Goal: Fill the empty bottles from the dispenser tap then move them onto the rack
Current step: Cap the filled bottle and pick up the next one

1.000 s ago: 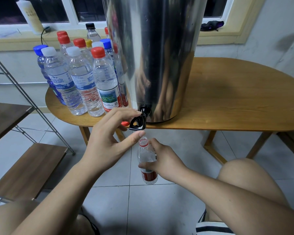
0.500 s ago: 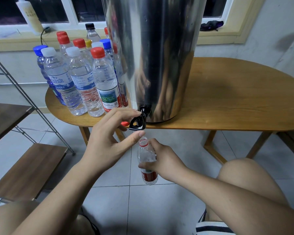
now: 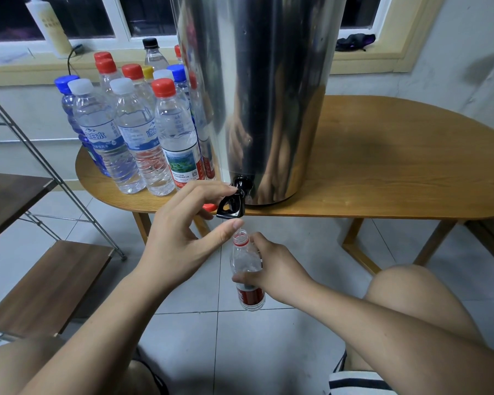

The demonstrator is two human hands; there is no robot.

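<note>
Black tap [image 3: 231, 208] pinched by left hand [image 3: 177, 246], fingers [image 3: 208, 192] half-curled; right hand [image 3: 277, 269] fingers wrapped around uncapped bottle [image 3: 246, 258].

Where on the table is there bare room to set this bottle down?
The widest bare patch of the table lies right of the dispenser, to its rounded end. A narrow strip runs along the front edge before the capped bottles. Crowded: the left end, packed with those bottles, and the tap, pinched by the left hand above the bottle in the right hand.
</note>
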